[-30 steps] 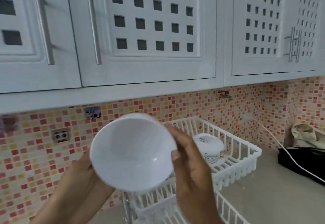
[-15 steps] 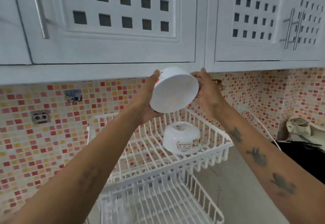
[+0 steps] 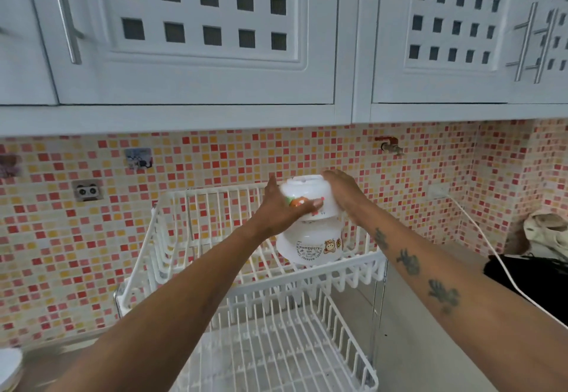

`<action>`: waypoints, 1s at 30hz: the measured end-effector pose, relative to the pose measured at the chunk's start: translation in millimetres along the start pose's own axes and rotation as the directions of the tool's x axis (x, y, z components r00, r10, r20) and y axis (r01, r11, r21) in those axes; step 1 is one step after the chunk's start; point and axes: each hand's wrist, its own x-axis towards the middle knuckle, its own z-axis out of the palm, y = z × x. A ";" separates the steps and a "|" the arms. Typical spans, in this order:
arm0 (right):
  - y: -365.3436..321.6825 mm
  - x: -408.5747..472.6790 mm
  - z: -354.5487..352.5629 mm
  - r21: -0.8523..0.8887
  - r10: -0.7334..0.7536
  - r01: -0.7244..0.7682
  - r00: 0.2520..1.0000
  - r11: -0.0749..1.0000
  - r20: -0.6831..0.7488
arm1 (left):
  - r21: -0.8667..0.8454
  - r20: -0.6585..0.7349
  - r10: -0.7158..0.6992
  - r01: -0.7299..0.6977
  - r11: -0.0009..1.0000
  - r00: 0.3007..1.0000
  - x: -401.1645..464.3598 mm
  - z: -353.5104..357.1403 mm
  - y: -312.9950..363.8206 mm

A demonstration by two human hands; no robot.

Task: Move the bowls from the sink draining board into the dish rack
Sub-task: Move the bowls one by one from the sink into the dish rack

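A white bowl with a red-and-green print is upside down between both hands, resting on or just above a second upturned white bowl with a cartoon print. That lower bowl sits in the upper tier of the white wire dish rack. My left hand grips the top bowl's left side with the thumb across its print. My right hand cups its right side and base. Whether the two bowls touch is hidden by my hands.
The rack's lower tier holds nothing visible. White wall cupboards hang overhead above a mosaic tile wall. A white cable crosses the counter toward a black item at right. A white dish edge shows at bottom left.
The bowl went from close to my face, out over the rack, was turned upside down and lowered onto the bowl in the upper tier. Both hands stayed on it.
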 end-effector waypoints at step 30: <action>40.3 5.1 9.0 -0.434 0.016 0.058 0.986 0.899 0.166 | 0.389 0.197 -0.161 0.074 0.918 0.967 -6.4 16.8 -17.3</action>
